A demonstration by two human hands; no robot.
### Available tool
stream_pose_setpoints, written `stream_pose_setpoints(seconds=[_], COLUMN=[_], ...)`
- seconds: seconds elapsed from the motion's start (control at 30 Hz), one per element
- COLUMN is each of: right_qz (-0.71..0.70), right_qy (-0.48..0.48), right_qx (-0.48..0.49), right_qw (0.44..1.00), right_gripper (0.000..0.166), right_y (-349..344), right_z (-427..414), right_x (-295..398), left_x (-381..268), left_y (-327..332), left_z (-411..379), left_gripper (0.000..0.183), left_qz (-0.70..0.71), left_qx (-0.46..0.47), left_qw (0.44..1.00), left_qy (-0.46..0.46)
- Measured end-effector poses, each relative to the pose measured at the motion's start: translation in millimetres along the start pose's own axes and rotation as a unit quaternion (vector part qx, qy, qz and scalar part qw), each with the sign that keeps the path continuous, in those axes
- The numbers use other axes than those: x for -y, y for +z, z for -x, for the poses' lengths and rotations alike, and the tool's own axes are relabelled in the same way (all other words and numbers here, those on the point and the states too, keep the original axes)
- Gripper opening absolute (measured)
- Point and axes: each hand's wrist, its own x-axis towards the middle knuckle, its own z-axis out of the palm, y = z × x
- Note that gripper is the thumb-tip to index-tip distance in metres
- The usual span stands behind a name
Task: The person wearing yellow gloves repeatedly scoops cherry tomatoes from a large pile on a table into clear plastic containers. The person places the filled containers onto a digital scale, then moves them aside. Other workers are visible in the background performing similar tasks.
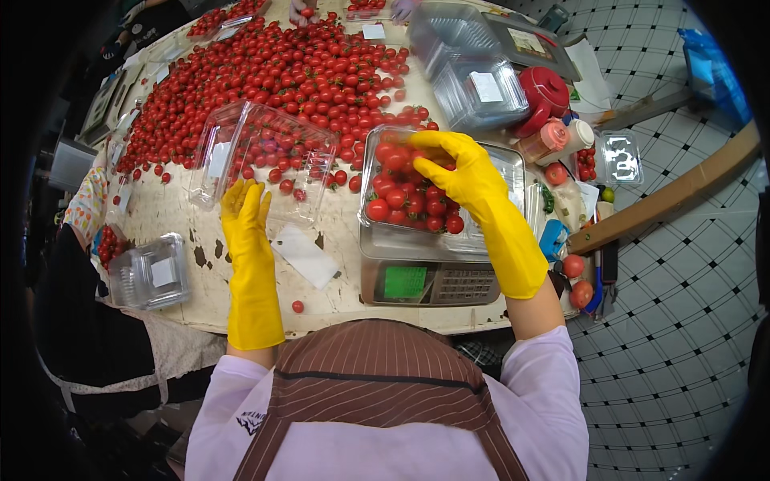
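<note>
My left hand point(245, 207), in a yellow rubber glove, is at the near edge of an empty clear plastic clamshell box point(301, 135) with its lid raised; whether the fingers grip it I cannot tell. My gloved right hand point(448, 165) reaches over a clear plastic container point(376, 150) full of cherry tomatoes point(406, 195), its fingers curled at the tomatoes; what lies between them is hidden. The container rests on the metal pan of a digital scale point(385, 240) with a lit green display. A large heap of cherry tomatoes point(258, 66) lies beyond both hands.
Stacked clear containers point(475, 84), a red teapot point(544, 90) and capped bottles point(550, 141) stand at the right. Near the front lie a white card point(305, 255) and a loose tomato point(298, 306). A closed clamshell point(153, 273) sits left, beside another person's sleeve point(87, 201). Other people's hands are at the far edge.
</note>
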Motion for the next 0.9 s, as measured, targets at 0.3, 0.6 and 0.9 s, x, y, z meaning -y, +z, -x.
stream_pose_setpoints(seconds=[0.3,0.6,0.9], right_qz=[0.271,0.201,0.184], right_qy=[-0.173,-0.112,-0.069], right_qx=[0.144,0.002,-0.077], right_qw=[0.936,0.973,0.977], right_gripper=[0.038,0.033,0.032], right_y=[-2,-3,-16], right_z=[24,19,42], right_x=[4,-12,-16], left_x=[4,3,10], left_y=[-7,-13,-31], left_z=[-3,1,-3], left_gripper=[0.043,0.039,0.044], left_qz=[0.011,-0.005,0.013], left_qx=[-0.006,-0.012,-0.012], left_qw=[1.0,1.0,0.998], left_qy=[-0.01,-0.027,-0.061])
